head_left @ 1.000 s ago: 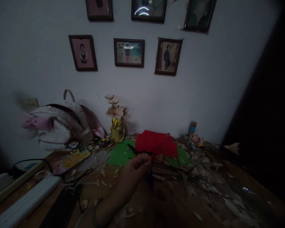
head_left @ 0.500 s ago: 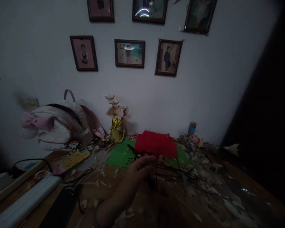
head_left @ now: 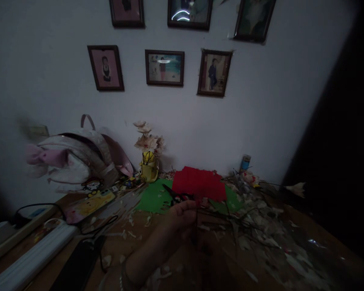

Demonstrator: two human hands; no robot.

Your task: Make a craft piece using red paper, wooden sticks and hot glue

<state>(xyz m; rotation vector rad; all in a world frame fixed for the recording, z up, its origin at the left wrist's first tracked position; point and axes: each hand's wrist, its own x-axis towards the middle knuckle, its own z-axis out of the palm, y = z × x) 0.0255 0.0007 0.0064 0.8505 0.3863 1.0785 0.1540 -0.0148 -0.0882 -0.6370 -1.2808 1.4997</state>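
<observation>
My left hand [head_left: 183,216] comes in from the lower left with a bangle at the wrist. Its fingers are curled around a thin dark stem [head_left: 196,228] that hangs below the hand. Just behind the hand, black-bladed scissors with reddish handles [head_left: 173,195] rest over a green paper sheet [head_left: 153,198], next to a crumpled red paper sheet [head_left: 198,184]. The lower part of the stem fades into shadow. My right hand does not show in this dim view.
Pale petal scraps and dry twigs [head_left: 251,226] litter the wooden table [head_left: 121,238]. A pale backpack [head_left: 79,157] with a pink bow and a yellow vase of pale flowers [head_left: 149,167] stand by the wall. A black flat case [head_left: 79,258] lies at the near left.
My left hand has shifted slightly to the right and its fingers have curled closer. The scissors and paper sheets stay in place.
</observation>
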